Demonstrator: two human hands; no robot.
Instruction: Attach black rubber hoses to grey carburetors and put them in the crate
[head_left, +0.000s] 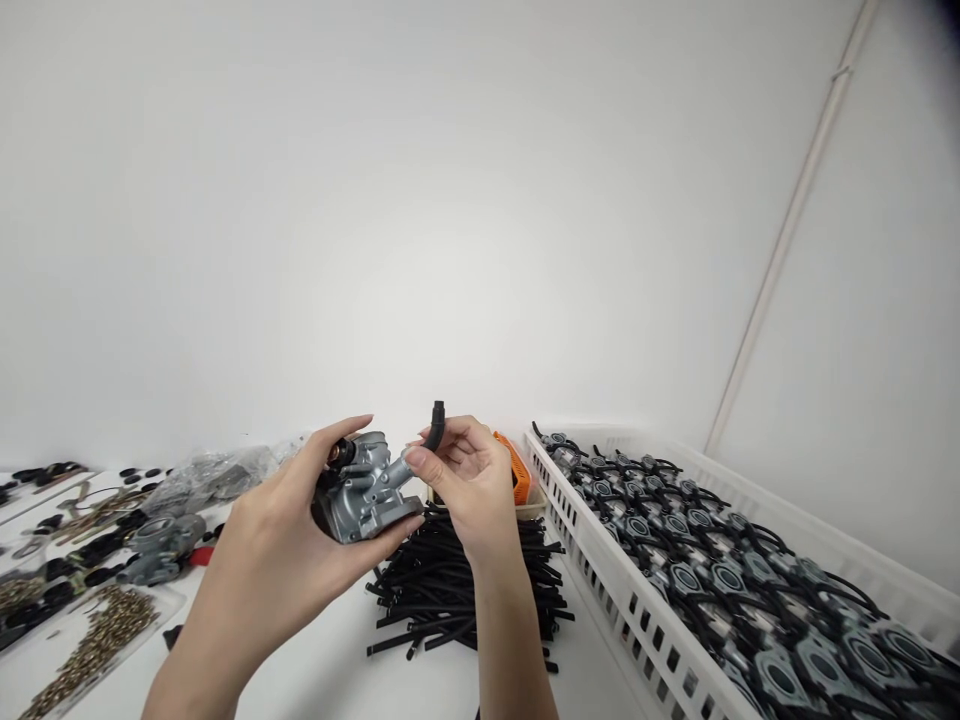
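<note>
My left hand (277,530) is wrapped round a grey metal carburetor (367,490), thumb under its flange and fingers over the far side. A short black rubber hose (435,428) rises from the carburetor's upper right, bent upward. My right hand (465,475) pinches the hose near its lower end, between thumb and forefinger. Part of the join between hose and carburetor is hidden by my right fingertips. Below both hands lies a heap of black rubber hoses (427,590) on the white table (315,670).
To the right, a long white plastic basket (600,560) holds rows of carburetors with black hoses. An orange object (517,465) stands behind the hose heap. At left are a tray of small brass parts (97,640), another carburetor (161,545) and clear plastic bags (217,475).
</note>
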